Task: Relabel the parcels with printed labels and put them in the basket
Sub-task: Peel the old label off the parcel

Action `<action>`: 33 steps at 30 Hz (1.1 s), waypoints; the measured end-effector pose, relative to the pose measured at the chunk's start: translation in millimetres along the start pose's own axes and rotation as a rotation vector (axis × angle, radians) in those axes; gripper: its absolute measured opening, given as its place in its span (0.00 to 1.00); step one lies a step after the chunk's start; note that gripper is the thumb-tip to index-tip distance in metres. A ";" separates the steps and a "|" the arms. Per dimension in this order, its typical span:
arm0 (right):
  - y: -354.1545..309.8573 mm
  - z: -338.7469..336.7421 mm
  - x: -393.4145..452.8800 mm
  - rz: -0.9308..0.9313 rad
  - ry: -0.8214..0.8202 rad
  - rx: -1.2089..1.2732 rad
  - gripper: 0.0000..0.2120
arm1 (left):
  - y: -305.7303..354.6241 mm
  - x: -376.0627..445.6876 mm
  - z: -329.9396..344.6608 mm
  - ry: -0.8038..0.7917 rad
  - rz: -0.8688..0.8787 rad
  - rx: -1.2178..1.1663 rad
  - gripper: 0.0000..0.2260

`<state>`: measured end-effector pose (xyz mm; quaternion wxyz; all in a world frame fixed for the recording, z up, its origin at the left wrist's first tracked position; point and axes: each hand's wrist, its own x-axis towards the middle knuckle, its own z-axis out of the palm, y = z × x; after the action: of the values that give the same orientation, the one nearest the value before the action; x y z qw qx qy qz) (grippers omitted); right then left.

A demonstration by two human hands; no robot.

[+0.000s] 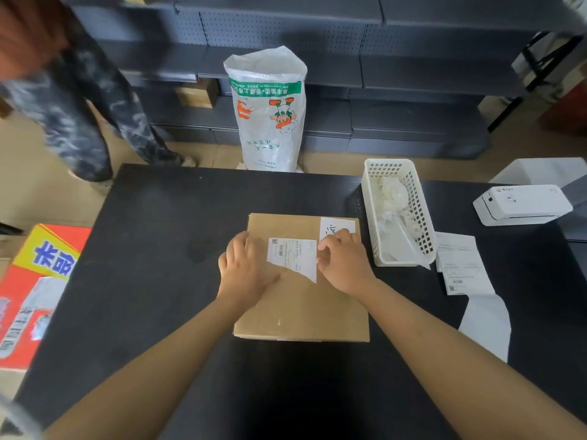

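Dark shelving (397,74) backed a black table (143,265). From the left: one red carton (35,296), one white sack (270,115), one cardboard parcel (301,306) mid-table, left hand (244,271) pressed flat on it, right hand (343,262) pinching its torn label's (293,257) edge, one white basket (397,214), one label printer (521,204).

Daylit room, soft even light. Black table (152,249) showed dull sheen, faint shadows beside cardboard box (301,300). Wide-angle lens bowed shelves (397,90) and stretched edges. Corners blurred; passer-by's legs (73,122) at top left smeared by motion.
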<state>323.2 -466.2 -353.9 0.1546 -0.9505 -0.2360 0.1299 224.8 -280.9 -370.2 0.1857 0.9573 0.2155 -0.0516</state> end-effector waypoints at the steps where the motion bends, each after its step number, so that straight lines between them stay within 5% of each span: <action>1: -1.3 -1.1 2.2 0.011 0.011 0.008 0.11 | -7.8 -11.8 3.0 -0.070 0.010 0.005 0.48; 6: -7.4 -3.5 13.3 0.041 0.063 0.011 0.09 | -39.0 -45.9 9.3 -0.260 0.089 -0.175 0.66; 21: -30.1 10.5 21.8 0.202 0.055 0.075 0.11 | -32.2 -58.0 10.8 -0.335 0.117 -0.255 0.70; 33: -76.4 14.1 48.4 -0.256 -0.127 -0.070 0.10 | -36.4 -57.4 13.5 -0.326 0.123 -0.269 0.70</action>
<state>328.9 -375.1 -348.1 0.1213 -0.9073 -0.3690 0.1608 157.1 -278.1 -384.6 0.3468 0.9143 0.1286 -0.1651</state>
